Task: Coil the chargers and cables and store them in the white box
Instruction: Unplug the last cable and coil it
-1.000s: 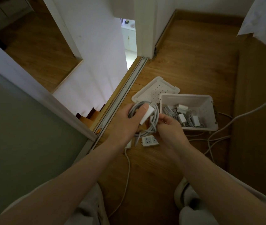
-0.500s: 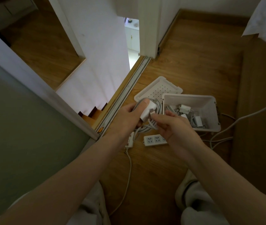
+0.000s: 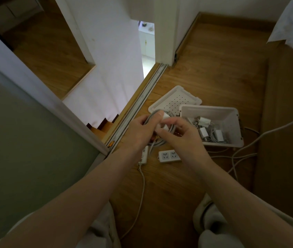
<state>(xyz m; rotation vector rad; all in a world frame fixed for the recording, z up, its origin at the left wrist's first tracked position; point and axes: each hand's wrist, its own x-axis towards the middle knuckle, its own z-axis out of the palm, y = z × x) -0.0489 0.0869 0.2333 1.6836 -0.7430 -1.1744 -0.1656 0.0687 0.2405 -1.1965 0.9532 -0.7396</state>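
My left hand [image 3: 142,130] grips a white charger [image 3: 165,120] with its grey cable coiled in loops, thumb pressed on the charger block. My right hand [image 3: 181,135] meets it from the right, its fingers curled round the coil and charger. Both hands hover above the wooden floor just left of the white box [image 3: 231,119], which holds several white chargers [image 3: 204,134] and coiled cables. A loose tail of the cable hangs below my hands.
The box's perforated white lid [image 3: 174,101] lies behind it. A small power strip [image 3: 169,156] and a second strip [image 3: 144,156] with a long cord lie on the floor. Loose white cables [image 3: 245,151] trail at the right. A sliding-door track [image 3: 138,108] runs left.
My right hand has moved left and closed onto the charger and coil that my left hand holds. The camera view has shifted slightly.
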